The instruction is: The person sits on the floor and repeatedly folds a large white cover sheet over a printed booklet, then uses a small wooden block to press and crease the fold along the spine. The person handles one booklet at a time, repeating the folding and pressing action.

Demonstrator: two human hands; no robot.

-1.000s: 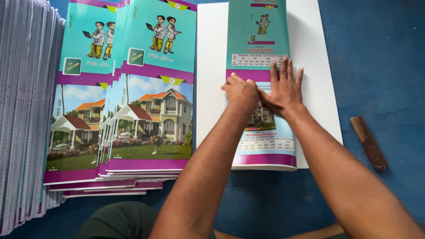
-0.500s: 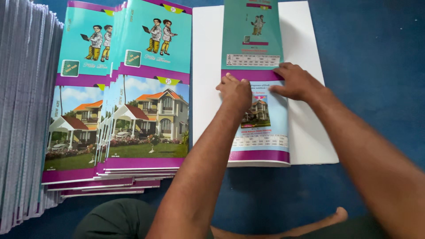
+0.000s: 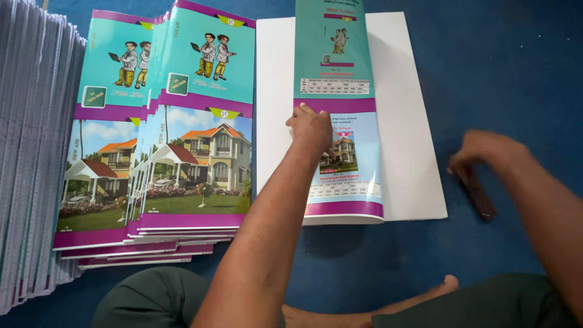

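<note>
Nearest, the person's knees in dark green cloth and a bare foot [image 3: 446, 284] rest on the blue floor [image 3: 516, 79]. To the right, just beyond the knee, the right hand [image 3: 486, 155] is curled down over the upper end of a dark brown stick-like tool [image 3: 477, 193] lying on the floor; the fingers are bent onto it, though the blur hides whether they grip it or only touch it. In the middle, the left hand [image 3: 311, 127] is closed into a loose fist and presses its knuckles on the folded cover sheet [image 3: 340, 121], at the purple band where the teal half meets the half with a small house picture. That sheet lies lengthwise on a white board [image 3: 413, 121], its near edge bent over the near edge of the board. To the left, just beside the board, sits a fanned stack of printed covers [image 3: 194, 146] with cartoon figures on teal at the far half and a house with a lawn at the near half. At the far left edge stands a tall pile of grey-edged paper blocks [image 3: 30, 152], touching the stack of covers.
</note>
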